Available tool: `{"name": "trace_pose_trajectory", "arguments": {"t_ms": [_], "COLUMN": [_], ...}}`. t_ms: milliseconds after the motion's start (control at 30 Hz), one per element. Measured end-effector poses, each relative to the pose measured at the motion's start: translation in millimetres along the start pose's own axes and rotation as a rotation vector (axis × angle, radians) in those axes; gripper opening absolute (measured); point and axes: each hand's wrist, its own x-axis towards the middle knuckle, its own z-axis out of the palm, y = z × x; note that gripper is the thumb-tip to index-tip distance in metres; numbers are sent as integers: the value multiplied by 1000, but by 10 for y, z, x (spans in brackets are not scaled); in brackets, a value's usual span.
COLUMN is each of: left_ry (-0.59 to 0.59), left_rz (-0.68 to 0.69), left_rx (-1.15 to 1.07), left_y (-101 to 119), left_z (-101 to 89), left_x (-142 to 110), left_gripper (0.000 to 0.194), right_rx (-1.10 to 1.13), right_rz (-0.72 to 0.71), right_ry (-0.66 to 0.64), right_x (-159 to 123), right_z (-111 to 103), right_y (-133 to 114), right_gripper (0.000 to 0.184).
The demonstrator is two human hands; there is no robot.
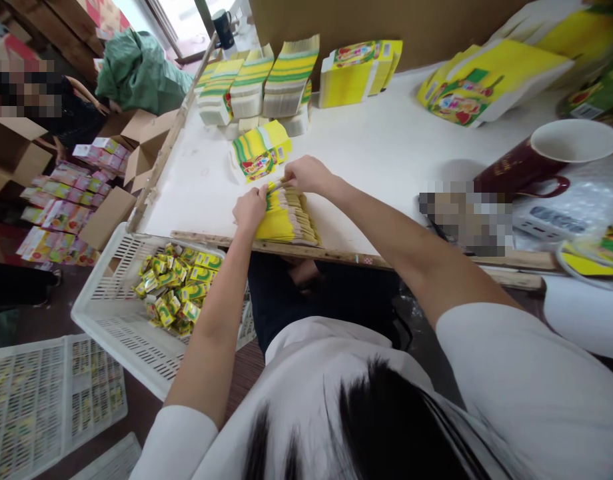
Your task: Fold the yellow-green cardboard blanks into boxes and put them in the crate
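A row of flat yellow cartons (pixel 286 220), packed closely together, lies at the table's near edge in front of me. My left hand (pixel 251 208) is closed at the left side of this row, thumb and fingers on the far-left carton edges. At the row's far edge, my right hand (pixel 309 177) pinches a carton with bent fingers. The fingertips of both hands are close together, and they partly hide what they grip. Just beyond them lies a small stack of printed yellow cartons (pixel 261 148), touching neither hand as far as I can see.
Behind stand stacked carton bundles (pixel 289 77) and a yellow bundle (pixel 359 73). At right are more cartons (pixel 466 83) and a dark red mug (pixel 516 163). A white crate (pixel 114 327) of small yellow boxes stands below left. Another person (pixel 81 110) is beside open cardboard boxes (pixel 14 153).
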Motion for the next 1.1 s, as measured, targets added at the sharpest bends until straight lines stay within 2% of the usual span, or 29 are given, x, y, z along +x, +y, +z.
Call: {"name": "trace_pose_trajectory", "arguments": {"t_ms": [133,200,333,533,600,700,767,833,900,1100], "left_ry": [-3,-3,5,11,9,12,11,8,5,1], "left_rz": [3,7,39,99,107,120,123,115,98,62], "left_rx": [11,14,24,24,33,39,36,37,36,10], "left_y": [7,6,-8,-42,-49,-56,-58,-55,-49,-44], "left_z": [-9,-13,-13,10,13,12,8,3,-3,-16], "left_x": [-4,-9,-18,9,20,31,34,35,32,6], "left_gripper": [55,55,54,42,40,39,39,39,40,42], "right_rx": [-54,-81,-41,125,253,551,675,703,677,197], "right_rz": [-6,-11,6,160,227,321,335,305,268,188], "right_ry": [-91,-92,-15,109,86,-40,-96,-99,-90,-49], "right_x": [117,154,181,266,300,316,310,307,312,301], "right_z": [-62,-69,-7,125,157,197,217,226,224,180], "right_y": [-27,-49,-110,-248,-286,-315,-320,-320,-320,-291], "right_gripper": [23,21,21,30,29,23,19,19,24,29]}}
